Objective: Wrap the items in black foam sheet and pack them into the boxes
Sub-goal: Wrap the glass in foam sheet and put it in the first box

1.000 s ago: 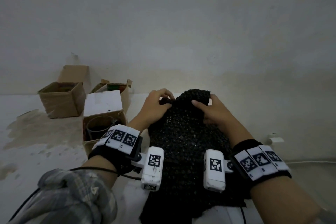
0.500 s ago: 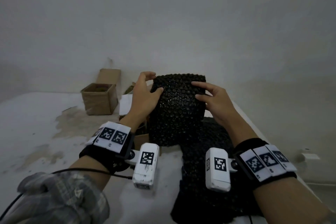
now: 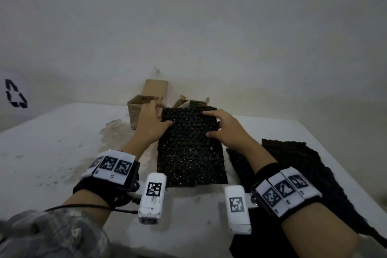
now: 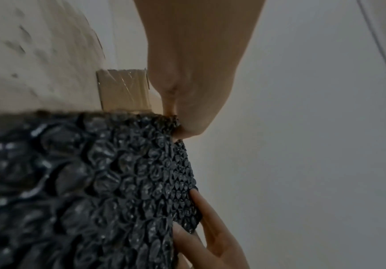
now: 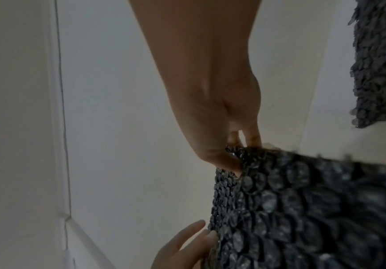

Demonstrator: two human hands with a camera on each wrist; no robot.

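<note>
Item: black foam sheet [image 3: 189, 148], bubbled texture, one piece, held up by its top corners above the middle of the table [image 3: 52, 153], lower edge hanging near the surface.
Left hand [image 3: 151, 124]: grip closed on the sheet's upper left corner, thumb in front, fingers behind.
Right hand [image 3: 226, 130]: grip closed on the upper right corner likewise.
Spare sheets [image 3: 293, 159]: dark pile toward the table's right edge.
Cardboard boxes [image 3: 137, 109]: open, at the far edge behind the sheet.
Step, as judged: laying out a sheet for wrapping; no item on it yet.
Next move calls for lowering it flat on the bare middle.
Room: open surface toward the left edge; right side crowded.
</note>
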